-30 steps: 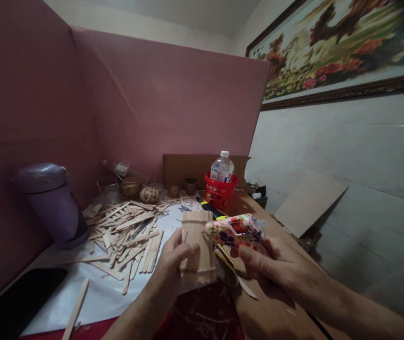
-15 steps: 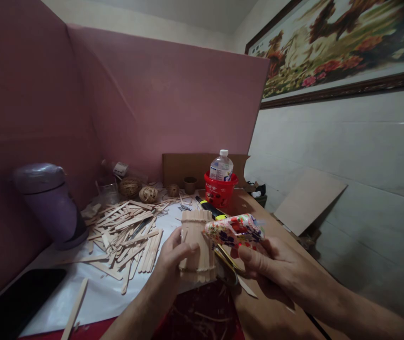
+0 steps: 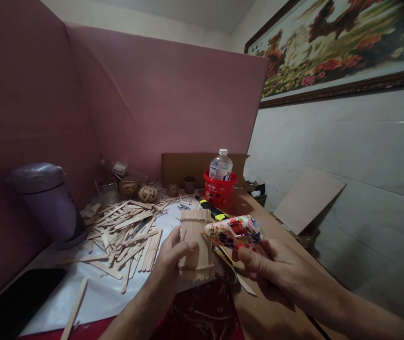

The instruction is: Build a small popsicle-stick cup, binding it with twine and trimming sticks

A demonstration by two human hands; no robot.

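Observation:
My left hand [image 3: 173, 255] is closed round the side of a small barrel [image 3: 197, 245] built of pale wooden craft sticks, with cord-like bands near its top and bottom. The barrel stands upright in front of me. In my right hand [image 3: 269, 262] is a glue gun [image 3: 235, 231] with a floral pattern and a small red light. Its tip points left and meets the barrel's right side; whether they touch I cannot tell. Below the glue gun lie scissors [image 3: 228, 267], partly hidden by the barrel and my hand.
Loose craft sticks [image 3: 127, 226] lie piled on white paper [image 3: 51, 297]. A purple bottle [image 3: 51, 212] and a dark phone [image 3: 21, 300] are at the left. Twine balls [image 3: 147, 193] sit behind. A red bucket [image 3: 219, 189] holds a plastic bottle [image 3: 221, 166]; a yellow-black cutter [image 3: 212, 208] lies before it.
The glue gun has shifted slightly to the left against the barrel's side. Both hands keep their holds, and the other things stay where they were.

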